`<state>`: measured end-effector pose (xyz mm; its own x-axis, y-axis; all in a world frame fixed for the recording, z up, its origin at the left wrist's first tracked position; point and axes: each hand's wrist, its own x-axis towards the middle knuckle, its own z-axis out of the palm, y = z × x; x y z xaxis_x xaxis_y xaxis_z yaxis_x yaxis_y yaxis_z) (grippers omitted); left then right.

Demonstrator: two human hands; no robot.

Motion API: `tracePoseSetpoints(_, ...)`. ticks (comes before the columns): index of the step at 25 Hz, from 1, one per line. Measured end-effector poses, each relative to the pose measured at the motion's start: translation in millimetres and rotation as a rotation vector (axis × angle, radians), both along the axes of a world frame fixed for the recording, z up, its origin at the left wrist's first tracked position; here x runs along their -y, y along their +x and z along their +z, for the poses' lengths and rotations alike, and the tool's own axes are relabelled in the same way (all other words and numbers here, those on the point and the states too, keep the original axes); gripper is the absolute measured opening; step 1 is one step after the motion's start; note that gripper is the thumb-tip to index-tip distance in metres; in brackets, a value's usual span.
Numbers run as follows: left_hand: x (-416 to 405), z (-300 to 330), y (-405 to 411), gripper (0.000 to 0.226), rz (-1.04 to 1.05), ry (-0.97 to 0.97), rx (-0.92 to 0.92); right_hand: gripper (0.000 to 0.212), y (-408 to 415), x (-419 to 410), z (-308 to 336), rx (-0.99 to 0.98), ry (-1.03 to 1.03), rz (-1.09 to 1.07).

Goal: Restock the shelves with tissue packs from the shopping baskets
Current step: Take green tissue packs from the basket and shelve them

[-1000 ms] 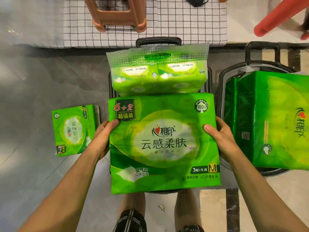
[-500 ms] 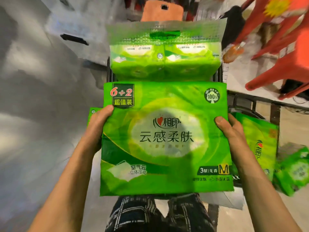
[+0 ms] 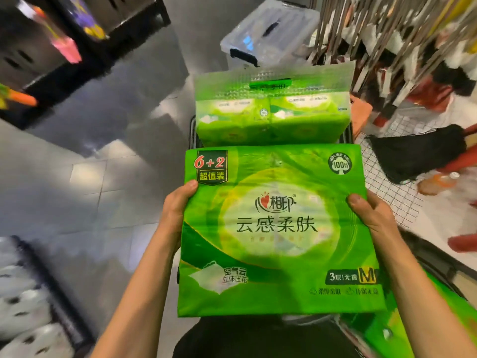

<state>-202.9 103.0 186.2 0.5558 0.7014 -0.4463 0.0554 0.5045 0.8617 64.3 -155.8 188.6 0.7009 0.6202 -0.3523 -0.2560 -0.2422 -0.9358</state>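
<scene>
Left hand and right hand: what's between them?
In the head view, only the large green tissue pack, gripped by the left hand and right hand at its sides.

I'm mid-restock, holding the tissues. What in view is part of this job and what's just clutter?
Part of the job:
- big tissue pack, gripped by left hand and right hand
- handled tissue pack behind it
- black basket underneath, mostly hidden
- green pack at lower right

Just lying about:
- clear storage bin
- black umbrella
- bottle
</scene>
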Motion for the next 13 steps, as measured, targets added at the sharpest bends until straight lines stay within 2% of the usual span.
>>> tracePoseSetpoints(2, 26.7, 6.7, -32.7, 0.034, 0.149, 0.022, -0.002, 0.102, -1.9, -2.8, 1.5, -0.025, 0.036, 0.114)
tracePoseSetpoints(5, 72.7, 8.2, -81.1, 0.035, 0.353, 0.029, -0.025, 0.121, -16.0, -10.3, 2.4, -0.037, 0.013, 0.272)
tracePoseSetpoints(7, 110.3, 8.8, -110.8, 0.023, 0.5, 0.052, -0.049, 0.13, -24.6, -16.7, 1.1, -0.033, -0.003, 0.385)
tracePoseSetpoints(9, 150.5, 8.4, -146.4, 0.026, 0.651, 0.033, -0.075, 0.127, -47.5, -33.2, 4.6, -0.041, -0.012, 0.555)
tracePoseSetpoints(11, 187.0, 10.1, -182.0, 0.057, 0.815, -0.01, -0.068, 0.123, -78.2, -53.5, 7.7, -0.053, -0.029, 0.716)
tracePoseSetpoints(13, 223.7, 11.5, -218.1, 0.061, 0.994, -0.038, -0.075, 0.118, -114.6, -68.7, 9.5, -0.07, -0.026, 0.846)
